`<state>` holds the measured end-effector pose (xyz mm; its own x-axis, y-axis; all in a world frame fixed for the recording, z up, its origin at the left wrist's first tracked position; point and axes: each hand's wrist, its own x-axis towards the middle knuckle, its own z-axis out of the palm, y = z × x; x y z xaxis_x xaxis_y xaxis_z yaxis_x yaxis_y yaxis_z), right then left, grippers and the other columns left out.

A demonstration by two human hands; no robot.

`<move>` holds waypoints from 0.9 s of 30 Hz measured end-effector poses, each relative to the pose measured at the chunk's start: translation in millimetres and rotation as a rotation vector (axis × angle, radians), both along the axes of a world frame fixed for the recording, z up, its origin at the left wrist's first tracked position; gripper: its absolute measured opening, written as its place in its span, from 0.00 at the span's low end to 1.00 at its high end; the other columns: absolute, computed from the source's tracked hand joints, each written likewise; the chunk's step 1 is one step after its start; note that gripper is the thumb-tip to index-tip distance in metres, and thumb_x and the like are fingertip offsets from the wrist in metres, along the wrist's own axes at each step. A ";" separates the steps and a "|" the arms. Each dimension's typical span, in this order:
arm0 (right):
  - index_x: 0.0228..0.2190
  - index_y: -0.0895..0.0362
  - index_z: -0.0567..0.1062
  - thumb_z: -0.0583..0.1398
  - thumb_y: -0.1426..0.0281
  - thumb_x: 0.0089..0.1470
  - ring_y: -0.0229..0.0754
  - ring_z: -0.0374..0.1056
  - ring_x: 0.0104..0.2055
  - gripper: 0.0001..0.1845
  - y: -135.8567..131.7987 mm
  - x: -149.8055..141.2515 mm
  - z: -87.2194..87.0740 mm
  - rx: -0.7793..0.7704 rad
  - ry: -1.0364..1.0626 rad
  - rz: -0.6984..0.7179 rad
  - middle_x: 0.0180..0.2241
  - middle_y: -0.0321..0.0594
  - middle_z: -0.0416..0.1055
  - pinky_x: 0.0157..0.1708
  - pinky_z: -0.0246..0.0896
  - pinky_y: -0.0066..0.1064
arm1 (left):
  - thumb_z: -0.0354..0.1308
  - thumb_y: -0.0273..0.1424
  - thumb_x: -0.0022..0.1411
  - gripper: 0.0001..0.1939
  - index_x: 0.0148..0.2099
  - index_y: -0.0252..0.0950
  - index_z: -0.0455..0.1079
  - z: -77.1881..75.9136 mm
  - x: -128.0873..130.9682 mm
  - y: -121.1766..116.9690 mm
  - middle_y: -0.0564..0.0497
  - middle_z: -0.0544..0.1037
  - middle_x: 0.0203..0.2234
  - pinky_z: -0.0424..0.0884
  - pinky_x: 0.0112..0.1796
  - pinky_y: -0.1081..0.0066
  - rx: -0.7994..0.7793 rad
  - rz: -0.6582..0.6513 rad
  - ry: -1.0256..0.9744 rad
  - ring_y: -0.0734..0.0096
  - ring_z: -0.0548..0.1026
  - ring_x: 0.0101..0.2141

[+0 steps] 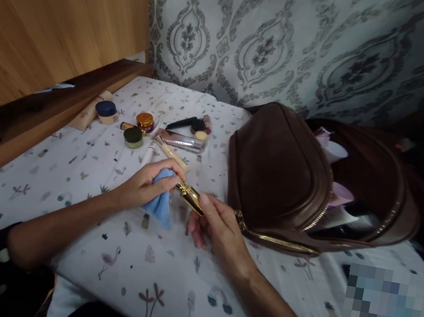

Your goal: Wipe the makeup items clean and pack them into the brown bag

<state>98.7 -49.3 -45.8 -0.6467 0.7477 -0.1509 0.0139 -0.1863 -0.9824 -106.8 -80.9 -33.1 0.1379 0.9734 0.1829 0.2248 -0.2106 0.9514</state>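
My right hand (219,231) is closed around a slim gold cosmetic tube (191,197), held level over the bed. My left hand (148,183) pinches a small blue cloth (160,207) against the tube's left end. Both hands hover just in front of an open brown leather bag (278,175) with a gold zip. The bag lies on a white printed sheet (158,275).
Several cosmetics lie on the sheet behind my hands: a blue-lidded jar (106,110), an orange-gold jar (145,122), a dark green pot (133,136), a silver tube (182,141), and a black brush (185,122). A wooden headboard ledge (40,106) runs along the left. Patterned wallpaper (265,42) is behind.
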 end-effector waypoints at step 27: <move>0.28 0.57 0.72 0.68 0.47 0.49 0.31 0.62 0.21 0.26 -5.8 -7.7 -0.2 -0.150 0.172 0.014 0.22 0.31 0.65 0.18 0.54 0.22 | 0.55 0.50 0.68 0.24 0.55 0.38 0.66 -9.0 29.0 -4.2 0.49 0.74 0.41 0.71 0.35 0.74 -0.106 0.032 -0.346 0.72 0.73 0.35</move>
<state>91.1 -55.0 -45.9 -0.6829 0.7158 -0.1459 -0.1480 -0.3311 -0.9319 -77.8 -85.1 -42.1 0.0546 0.9923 0.1110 -0.1091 -0.1046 0.9885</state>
